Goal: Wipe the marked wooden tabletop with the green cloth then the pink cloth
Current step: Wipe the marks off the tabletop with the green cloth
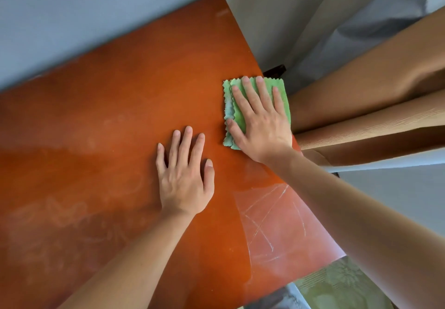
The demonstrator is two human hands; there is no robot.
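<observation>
Right grip (261, 125) flat, fingers straight and spread, pressing folded green cloth (283, 96) onto orange-brown wooden surface (108, 116) near its right edge. Cloth lies under palm and fingers, edges showing beyond fingertips and thumb side. Left grip (184, 176) open, palm down, resting bare on surface just left of cloth, not touching it. White scratch-like marks (267, 219) on surface, under right forearm. Tan curtain (373, 106) right of surface.

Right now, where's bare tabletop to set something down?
Widest bare patch: the tabletop from the left hand out to the wall-side edge. A smaller one lies between both forearms, over the white marks. Crowded by the curtain-side edge: the right hand presses the green cloth flat.
</observation>
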